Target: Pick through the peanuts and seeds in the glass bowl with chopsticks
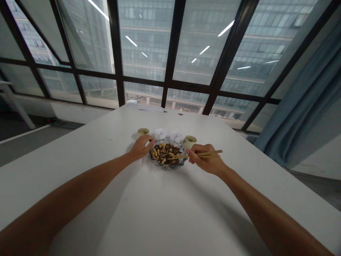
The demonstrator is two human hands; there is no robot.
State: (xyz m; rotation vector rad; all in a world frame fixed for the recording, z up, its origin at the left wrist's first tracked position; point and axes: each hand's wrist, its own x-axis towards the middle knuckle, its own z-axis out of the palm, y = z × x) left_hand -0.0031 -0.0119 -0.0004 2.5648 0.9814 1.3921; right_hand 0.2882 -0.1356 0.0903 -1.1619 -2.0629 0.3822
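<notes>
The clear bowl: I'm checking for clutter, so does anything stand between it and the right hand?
Nothing visible does. The right hand holds chopsticks whose tips reach inside the rim of the clear bowl. The right-hand cup stands farther back, off that line.

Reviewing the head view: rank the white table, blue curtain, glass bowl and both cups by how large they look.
1. White table
2. Blue curtain
3. Glass bowl
4. Left cup and right cup: too alike to rank.
</notes>
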